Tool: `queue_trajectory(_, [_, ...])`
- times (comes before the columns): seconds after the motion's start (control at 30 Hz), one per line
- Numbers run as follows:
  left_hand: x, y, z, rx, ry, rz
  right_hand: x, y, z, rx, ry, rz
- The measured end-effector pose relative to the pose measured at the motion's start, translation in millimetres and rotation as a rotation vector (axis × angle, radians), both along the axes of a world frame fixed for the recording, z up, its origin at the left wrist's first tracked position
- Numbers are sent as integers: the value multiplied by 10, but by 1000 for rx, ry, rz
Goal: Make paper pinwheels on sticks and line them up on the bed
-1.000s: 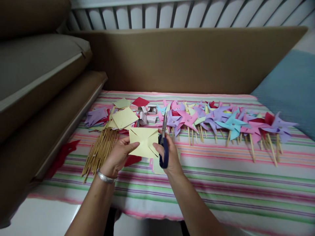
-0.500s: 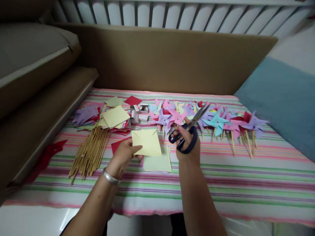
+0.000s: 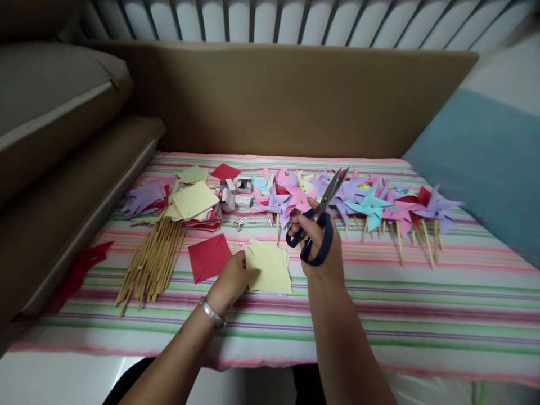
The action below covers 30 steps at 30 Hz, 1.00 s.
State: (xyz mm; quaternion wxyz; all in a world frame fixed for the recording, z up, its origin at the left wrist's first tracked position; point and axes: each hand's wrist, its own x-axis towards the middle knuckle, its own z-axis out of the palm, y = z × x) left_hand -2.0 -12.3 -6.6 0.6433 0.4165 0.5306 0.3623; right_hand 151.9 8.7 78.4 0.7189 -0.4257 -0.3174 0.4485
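My left hand (image 3: 232,279), with a silver bangle at the wrist, pinches the left edge of a pale yellow paper square (image 3: 269,265). This square lies over a small stack whose other sheets peek out at its right and lower edges. Just left of that hand, a red paper square (image 3: 208,257) with slits from its corners rests on the striped cloth. Navy-handled scissors (image 3: 323,219) are in my right hand (image 3: 324,253), its fingers through the loops. Their blades point up and away, slightly parted, above the pinwheels.
Finished pinwheels (image 3: 371,208) on sticks spread across the back right. Wooden sticks (image 3: 152,264) lie in a bundle at left, below piled paper squares (image 3: 196,199). Small white boxes (image 3: 236,194) and metal bits (image 3: 238,224) sit mid-cloth. Cushions (image 3: 84,152) border the left; a brown panel (image 3: 274,101) stands behind.
My left hand has moved right and down, bringing the yellow square from the air onto the stack. The red square is now uncovered. My right hand with the scissors has barely shifted.
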Motion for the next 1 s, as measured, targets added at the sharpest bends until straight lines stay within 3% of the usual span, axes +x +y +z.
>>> queue_trajectory(0.13, [4,-17,-9,20,-13,19,-147,-28,-95,-16,-33,162])
queue_trajectory(0.23, [-76,30,108,4,-41,16,-243,-54,-172,-37,-21,348])
queue_trajectory(0.33, [-361,152,330,9,-97,80,-273,-88,-187,-42,-37,510])
queue_trajectory(0.47, [-896,288,619,69,-214,325,-298,-166,-105,-64,-171,742])
queue_trajectory(0.6, [-1205,285,733,141,-270,404,-474,-266,-87,-174,-328,962])
queue_trajectory(0.83, [-1364,289,691,256,-195,445,-797,-339,-287,-429,-419,1093])
queue_trajectory(1.0, [-1424,288,736,234,-269,408,-832,-369,-313,-484,-430,1134])
